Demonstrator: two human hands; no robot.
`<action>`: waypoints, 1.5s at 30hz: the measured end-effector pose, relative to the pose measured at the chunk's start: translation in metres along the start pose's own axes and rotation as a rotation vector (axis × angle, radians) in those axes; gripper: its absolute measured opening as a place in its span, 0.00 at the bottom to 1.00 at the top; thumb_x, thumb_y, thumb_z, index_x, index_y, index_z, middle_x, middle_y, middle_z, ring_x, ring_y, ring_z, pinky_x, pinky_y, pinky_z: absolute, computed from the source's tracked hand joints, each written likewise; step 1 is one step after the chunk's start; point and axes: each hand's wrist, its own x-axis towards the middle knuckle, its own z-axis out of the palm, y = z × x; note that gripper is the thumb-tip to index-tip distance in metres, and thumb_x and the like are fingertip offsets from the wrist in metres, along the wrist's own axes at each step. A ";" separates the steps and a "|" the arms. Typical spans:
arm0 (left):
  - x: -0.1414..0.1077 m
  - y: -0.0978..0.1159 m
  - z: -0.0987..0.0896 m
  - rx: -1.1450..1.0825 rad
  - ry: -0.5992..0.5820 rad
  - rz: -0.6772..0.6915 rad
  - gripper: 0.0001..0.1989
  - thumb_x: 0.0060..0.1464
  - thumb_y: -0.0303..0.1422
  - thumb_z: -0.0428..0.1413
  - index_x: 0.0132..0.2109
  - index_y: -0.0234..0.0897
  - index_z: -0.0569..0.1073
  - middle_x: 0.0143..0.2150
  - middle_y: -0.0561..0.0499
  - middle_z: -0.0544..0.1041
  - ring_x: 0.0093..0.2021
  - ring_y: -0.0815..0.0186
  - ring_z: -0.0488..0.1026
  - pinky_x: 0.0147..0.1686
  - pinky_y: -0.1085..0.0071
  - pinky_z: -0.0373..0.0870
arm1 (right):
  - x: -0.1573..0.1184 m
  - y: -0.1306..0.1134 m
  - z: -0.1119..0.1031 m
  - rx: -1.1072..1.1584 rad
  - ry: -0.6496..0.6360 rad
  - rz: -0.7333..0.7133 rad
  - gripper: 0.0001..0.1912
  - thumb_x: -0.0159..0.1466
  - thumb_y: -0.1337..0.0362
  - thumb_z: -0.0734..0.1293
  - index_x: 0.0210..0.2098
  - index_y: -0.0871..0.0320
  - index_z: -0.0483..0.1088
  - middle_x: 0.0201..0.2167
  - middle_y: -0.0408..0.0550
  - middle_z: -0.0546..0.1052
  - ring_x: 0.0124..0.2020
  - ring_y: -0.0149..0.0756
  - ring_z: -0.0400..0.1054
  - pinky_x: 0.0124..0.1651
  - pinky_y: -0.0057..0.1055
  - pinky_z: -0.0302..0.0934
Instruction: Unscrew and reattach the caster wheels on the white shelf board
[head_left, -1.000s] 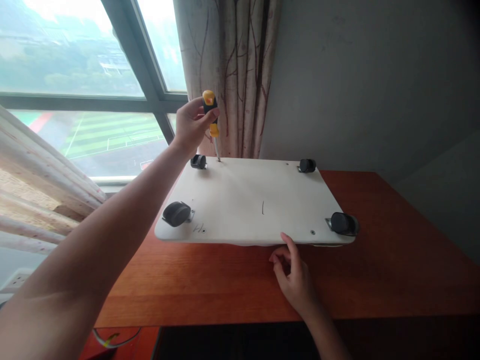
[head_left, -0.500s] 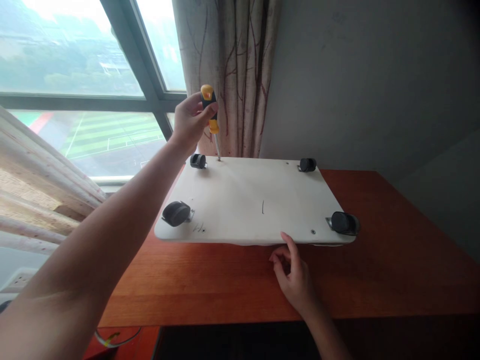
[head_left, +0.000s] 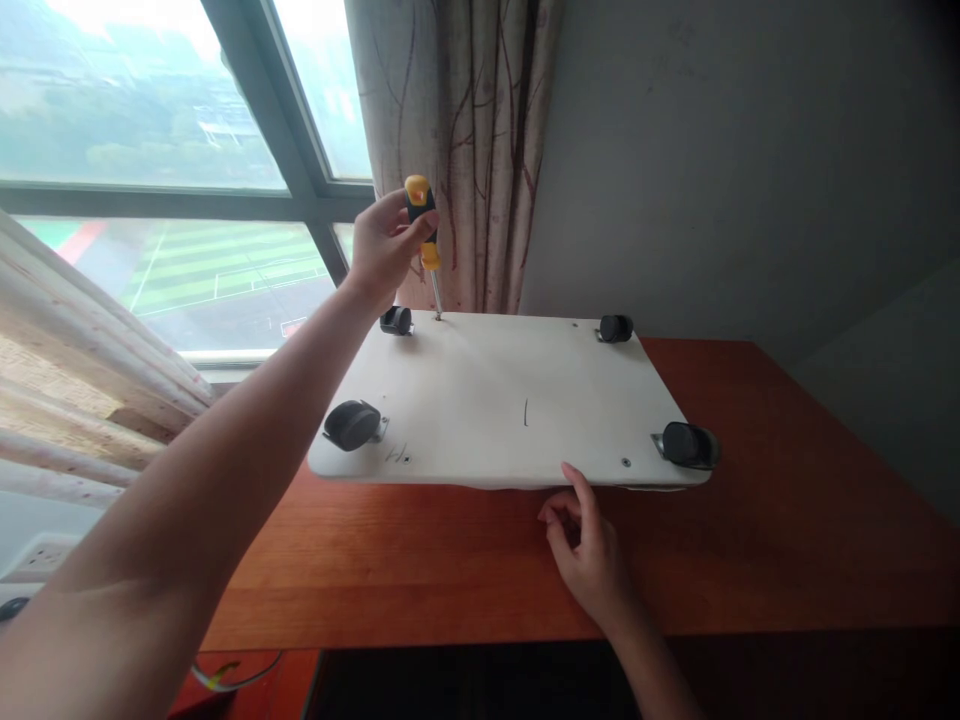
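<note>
My left hand is closed round the yellow-and-black handle of a screwdriver. Its metal shaft slants down to a screw hole at the far edge of a white board, near the far-left caster. At the board's near edge my right hand rests its outstretched index finger on the rim. The thumb and other fingers curl loosely below, with nothing visible in them. Further casters stand at the near left, near right and far right corners. Screws show in the board.
The board lies on a reddish-brown wooden table. Behind it hangs a patterned curtain beside a grey wall. A window and another curtain are on the left. A cable lies below the table's front edge.
My left hand and the screwdriver handle have shifted slightly down and right, with the tip at the same hole. The right hand stays in place.
</note>
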 end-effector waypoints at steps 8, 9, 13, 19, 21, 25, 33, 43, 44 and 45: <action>0.003 -0.001 -0.007 0.068 -0.021 -0.020 0.29 0.38 0.58 0.69 0.44 0.48 0.78 0.31 0.56 0.76 0.33 0.67 0.69 0.34 0.60 0.71 | 0.000 -0.001 0.000 0.017 -0.008 0.016 0.31 0.70 0.67 0.59 0.71 0.55 0.48 0.33 0.44 0.76 0.33 0.31 0.74 0.37 0.26 0.71; 0.003 0.000 -0.007 0.074 -0.017 -0.015 0.28 0.38 0.57 0.70 0.44 0.48 0.78 0.31 0.56 0.76 0.32 0.67 0.69 0.34 0.60 0.71 | 0.000 -0.001 0.000 0.020 -0.006 0.017 0.31 0.70 0.67 0.59 0.71 0.55 0.48 0.33 0.44 0.76 0.33 0.31 0.74 0.37 0.26 0.71; 0.002 -0.001 -0.009 0.063 -0.019 0.004 0.25 0.39 0.53 0.70 0.42 0.48 0.78 0.33 0.55 0.78 0.34 0.66 0.71 0.36 0.59 0.72 | 0.000 -0.001 0.000 0.022 -0.011 0.011 0.31 0.70 0.68 0.59 0.71 0.54 0.48 0.33 0.44 0.76 0.32 0.30 0.74 0.36 0.26 0.71; 0.003 -0.007 -0.014 0.108 -0.013 -0.007 0.28 0.45 0.57 0.67 0.49 0.50 0.76 0.37 0.56 0.78 0.42 0.62 0.73 0.40 0.55 0.72 | 0.000 0.002 0.001 0.023 -0.015 0.002 0.32 0.70 0.68 0.59 0.72 0.54 0.47 0.33 0.44 0.76 0.32 0.30 0.74 0.36 0.26 0.71; 0.005 -0.009 -0.014 0.117 -0.019 -0.006 0.28 0.47 0.57 0.66 0.50 0.48 0.75 0.38 0.55 0.78 0.42 0.61 0.73 0.42 0.52 0.71 | -0.001 0.002 0.001 0.019 -0.009 -0.001 0.32 0.70 0.68 0.59 0.72 0.54 0.47 0.33 0.44 0.76 0.32 0.30 0.74 0.36 0.26 0.71; 0.005 -0.010 -0.013 0.086 -0.002 -0.023 0.27 0.44 0.56 0.67 0.48 0.50 0.76 0.37 0.56 0.77 0.40 0.62 0.72 0.41 0.53 0.71 | 0.000 0.001 0.000 0.020 -0.015 -0.003 0.33 0.70 0.68 0.59 0.72 0.54 0.47 0.34 0.44 0.76 0.32 0.31 0.74 0.36 0.26 0.71; 0.003 -0.012 -0.012 0.063 -0.023 -0.036 0.26 0.46 0.55 0.67 0.49 0.50 0.76 0.38 0.56 0.79 0.41 0.63 0.71 0.44 0.54 0.70 | 0.000 -0.002 -0.001 0.042 -0.019 0.020 0.32 0.70 0.69 0.59 0.71 0.53 0.47 0.34 0.43 0.76 0.33 0.30 0.73 0.37 0.25 0.70; 0.015 -0.011 -0.008 0.047 -0.165 -0.162 0.30 0.55 0.61 0.54 0.50 0.45 0.59 0.49 0.46 0.76 0.57 0.45 0.73 0.51 0.46 0.65 | -0.002 0.001 0.000 0.041 -0.018 0.026 0.33 0.70 0.69 0.59 0.71 0.53 0.47 0.34 0.43 0.76 0.33 0.30 0.74 0.38 0.25 0.71; 0.017 -0.011 -0.007 0.061 -0.152 -0.191 0.30 0.55 0.63 0.51 0.51 0.46 0.59 0.50 0.46 0.76 0.56 0.46 0.73 0.50 0.47 0.65 | -0.001 0.001 0.000 0.041 -0.016 0.027 0.33 0.70 0.69 0.59 0.71 0.52 0.47 0.34 0.43 0.76 0.33 0.30 0.74 0.37 0.25 0.71; 0.019 -0.012 -0.005 0.079 -0.132 -0.221 0.31 0.54 0.65 0.49 0.52 0.47 0.59 0.50 0.47 0.76 0.56 0.47 0.73 0.50 0.48 0.65 | -0.001 0.000 0.000 0.042 -0.013 0.028 0.33 0.70 0.69 0.60 0.71 0.52 0.47 0.34 0.43 0.76 0.33 0.29 0.74 0.37 0.25 0.70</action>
